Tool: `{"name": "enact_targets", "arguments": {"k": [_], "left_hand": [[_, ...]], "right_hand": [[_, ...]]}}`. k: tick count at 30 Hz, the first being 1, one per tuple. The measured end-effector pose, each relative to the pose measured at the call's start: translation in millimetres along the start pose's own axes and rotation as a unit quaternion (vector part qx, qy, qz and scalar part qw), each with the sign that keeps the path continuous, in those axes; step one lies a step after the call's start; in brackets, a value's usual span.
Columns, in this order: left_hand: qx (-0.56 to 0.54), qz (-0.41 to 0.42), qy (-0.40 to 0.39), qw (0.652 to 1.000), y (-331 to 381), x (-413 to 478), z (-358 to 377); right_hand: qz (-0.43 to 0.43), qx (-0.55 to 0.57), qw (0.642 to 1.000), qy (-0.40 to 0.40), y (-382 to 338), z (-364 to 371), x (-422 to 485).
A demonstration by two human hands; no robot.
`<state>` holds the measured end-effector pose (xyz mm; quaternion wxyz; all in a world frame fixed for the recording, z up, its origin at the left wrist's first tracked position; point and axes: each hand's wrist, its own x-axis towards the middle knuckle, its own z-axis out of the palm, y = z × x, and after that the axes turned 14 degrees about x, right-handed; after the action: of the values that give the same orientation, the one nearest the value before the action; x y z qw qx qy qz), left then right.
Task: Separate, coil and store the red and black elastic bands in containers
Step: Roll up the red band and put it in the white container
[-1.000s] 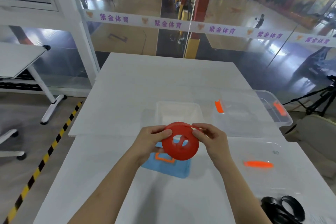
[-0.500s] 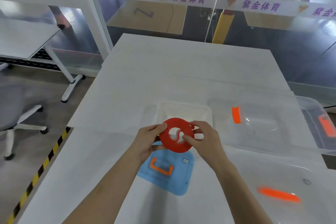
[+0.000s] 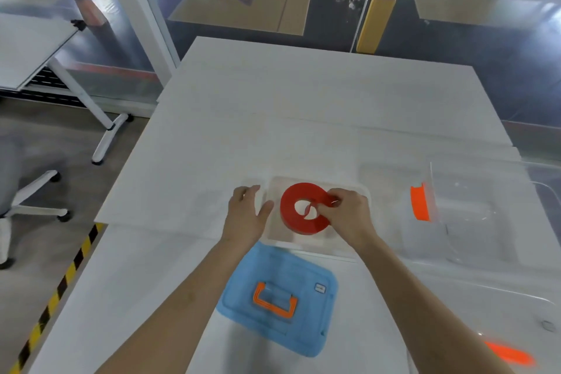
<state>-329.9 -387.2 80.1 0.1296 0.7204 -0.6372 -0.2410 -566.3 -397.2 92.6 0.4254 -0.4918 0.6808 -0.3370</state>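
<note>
Red elastic band (image 3: 303, 211), coiled into a flat disc: now down inside the small clear container (image 3: 346, 244), where half a second ago it was held up between both hands above the surface (image 3: 188, 167). Right hand (image 3: 346, 215), at the coil's 3 o'clock: grip closed on its rim and inner edge. Left hand (image 3: 247, 215), at 9 o'clock: released, fingers loose against the container's wall. Blue lid (image 3: 306, 325) with orange handle, at 6 o'clock, off. Larger clear bin (image 3: 473, 215), at 3 o'clock. Judgement: red coil is nearly stored; black band remains.
</note>
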Motion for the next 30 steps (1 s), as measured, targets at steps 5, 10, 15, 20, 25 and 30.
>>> {"name": "enact_targets", "arguments": {"k": [5, 10, 15, 20, 25, 30], "left_hand": [[0.109, 0.052, -0.157, 0.980, -15, 12, 25], [0.160, 0.063, -0.227, 0.959, -26, 16, 44], [0.148, 0.073, -0.242, 0.956, -32, 17, 51], [0.132, 0.074, -0.259, 0.954, -37, 18, 54], [0.120, 0.070, -0.267, 0.954, -38, 18, 56], [0.115, 0.065, -0.267, 0.955, -38, 18, 58]], "right_hand": [[0.051, -0.027, 0.998, -0.031, 29, 34, 25], [0.082, -0.054, 0.994, -0.050, 51, 61, 45], [0.090, -0.071, 0.992, -0.051, 63, 79, 59], [0.125, -0.068, 0.989, -0.038, 79, 88, 70], [0.128, -0.047, 0.990, -0.029, 84, 92, 75], [0.124, -0.042, 0.991, -0.030, 87, 92, 76]]}}
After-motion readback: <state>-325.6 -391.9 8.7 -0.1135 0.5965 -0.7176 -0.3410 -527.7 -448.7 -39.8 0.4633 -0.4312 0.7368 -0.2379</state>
